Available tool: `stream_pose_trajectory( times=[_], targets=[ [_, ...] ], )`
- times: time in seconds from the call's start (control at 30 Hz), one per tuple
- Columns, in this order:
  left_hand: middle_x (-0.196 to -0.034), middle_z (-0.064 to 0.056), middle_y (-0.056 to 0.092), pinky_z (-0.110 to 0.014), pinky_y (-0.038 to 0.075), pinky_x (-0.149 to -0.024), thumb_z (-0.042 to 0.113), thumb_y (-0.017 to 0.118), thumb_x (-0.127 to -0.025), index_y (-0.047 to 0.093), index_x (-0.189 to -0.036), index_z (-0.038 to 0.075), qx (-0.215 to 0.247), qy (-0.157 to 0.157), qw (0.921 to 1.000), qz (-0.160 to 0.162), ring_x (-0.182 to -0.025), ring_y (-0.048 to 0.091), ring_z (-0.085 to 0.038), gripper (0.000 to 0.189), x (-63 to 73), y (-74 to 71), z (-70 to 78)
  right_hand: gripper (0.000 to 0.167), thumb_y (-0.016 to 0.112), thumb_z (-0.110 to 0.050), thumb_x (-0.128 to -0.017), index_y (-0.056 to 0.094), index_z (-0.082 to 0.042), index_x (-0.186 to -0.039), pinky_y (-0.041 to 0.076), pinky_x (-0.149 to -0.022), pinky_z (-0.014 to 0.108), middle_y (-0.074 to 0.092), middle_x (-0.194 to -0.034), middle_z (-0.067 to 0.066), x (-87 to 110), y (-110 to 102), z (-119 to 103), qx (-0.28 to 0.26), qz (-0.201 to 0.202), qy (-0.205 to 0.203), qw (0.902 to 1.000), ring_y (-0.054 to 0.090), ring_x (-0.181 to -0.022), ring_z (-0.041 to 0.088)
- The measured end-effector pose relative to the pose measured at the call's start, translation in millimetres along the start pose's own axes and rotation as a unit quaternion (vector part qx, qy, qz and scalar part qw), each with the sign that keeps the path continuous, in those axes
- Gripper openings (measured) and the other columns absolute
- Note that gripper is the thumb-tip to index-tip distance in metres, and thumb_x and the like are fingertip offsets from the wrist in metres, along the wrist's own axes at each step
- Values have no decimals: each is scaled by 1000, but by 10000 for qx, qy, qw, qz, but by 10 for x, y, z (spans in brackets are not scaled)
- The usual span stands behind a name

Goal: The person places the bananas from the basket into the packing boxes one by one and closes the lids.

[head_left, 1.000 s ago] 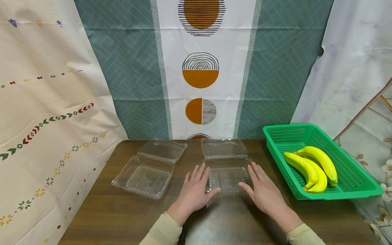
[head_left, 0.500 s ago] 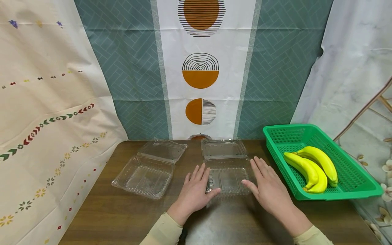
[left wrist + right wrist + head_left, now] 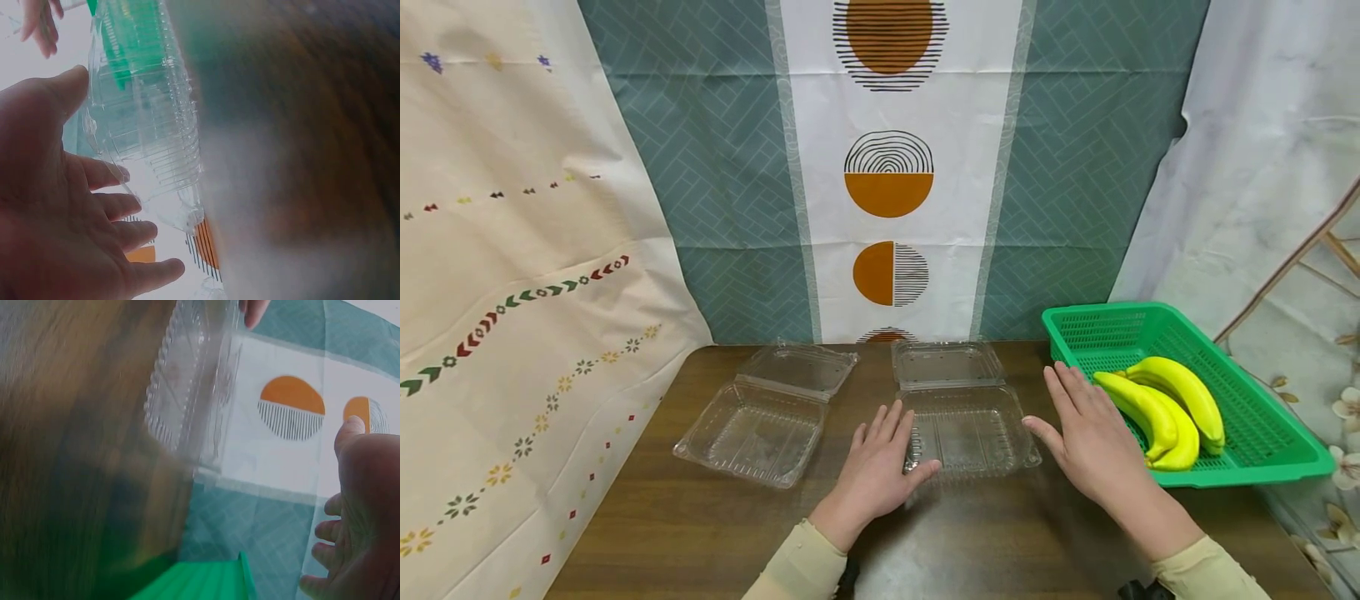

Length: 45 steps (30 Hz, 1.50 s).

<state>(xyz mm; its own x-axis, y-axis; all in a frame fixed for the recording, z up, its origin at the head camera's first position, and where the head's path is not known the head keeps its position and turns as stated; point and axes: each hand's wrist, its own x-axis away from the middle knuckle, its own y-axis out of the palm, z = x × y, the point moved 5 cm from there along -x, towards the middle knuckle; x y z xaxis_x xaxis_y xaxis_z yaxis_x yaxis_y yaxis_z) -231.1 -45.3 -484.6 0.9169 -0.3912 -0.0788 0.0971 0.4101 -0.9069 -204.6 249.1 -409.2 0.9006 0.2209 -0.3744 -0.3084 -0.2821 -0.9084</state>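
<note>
Left hand (image 3: 883,471): fingers straight, thumb spread wide, at the left side of a hinged clear plastic box (image 3: 958,437); touching or not, I can't tell.
Right hand (image 3: 1097,442): fingers straight, thumb well out, in the air between that box and a green plastic basket (image 3: 1262,433).
Bananas (image 3: 1187,437): three, yellow and curved, lying in the basket.
Second clear box (image 3: 760,429): lid open, left of the first, on the brown wood-grain table (image 3: 647,517).
</note>
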Motion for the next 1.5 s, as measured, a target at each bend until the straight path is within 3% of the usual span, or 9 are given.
stream_pose_trajectory(
  times=[0.3, 0.8, 1.07, 1.5],
  targets=[
    [-183, -14, 20, -68, 19, -130, 69, 60, -106, 34, -174, 9, 32, -13, 10000, -22, -168, 16, -39, 94, -11, 11, -8, 87, 66, -48, -111, 32, 6, -170, 18, -130, 67, 33, -172, 34, 8, -98, 270, 134, 105, 131, 9998, 30, -159, 56],
    [-183, -13, 19, -68, 18, -130, 70, 59, -106, 33, -175, 10, 31, -41, 10000, -81, -169, 15, -38, 95, -4, 25, -26, 85, 59, -46, -115, 28, 12, -169, 15, -130, 69, 32, -169, 39, 42, -155, 744, 308, -67, 509, 9982, 29, -155, 60],
    [-183, -12, 18, -69, 19, -130, 71, 59, -106, 33, -174, 10, 43, -47, 9999, -95, -169, 16, -38, 95, -3, 22, -37, 86, 52, -49, -117, 24, 15, -167, 23, -122, 77, 27, -169, 42, 45, -169, 1043, 318, -259, 809, 9959, 24, -156, 61],
    [-183, -12, 18, -69, 20, -129, 69, 60, -106, 35, -174, 10, 49, -50, 9999, -109, -168, 16, -39, 94, -14, 20, -16, 81, 53, -47, -117, 34, 21, -158, 36, -109, 79, 38, -154, 48, 81, -154, 1345, 411, -113, 853, 9954, 36, -141, 64]
  ],
)
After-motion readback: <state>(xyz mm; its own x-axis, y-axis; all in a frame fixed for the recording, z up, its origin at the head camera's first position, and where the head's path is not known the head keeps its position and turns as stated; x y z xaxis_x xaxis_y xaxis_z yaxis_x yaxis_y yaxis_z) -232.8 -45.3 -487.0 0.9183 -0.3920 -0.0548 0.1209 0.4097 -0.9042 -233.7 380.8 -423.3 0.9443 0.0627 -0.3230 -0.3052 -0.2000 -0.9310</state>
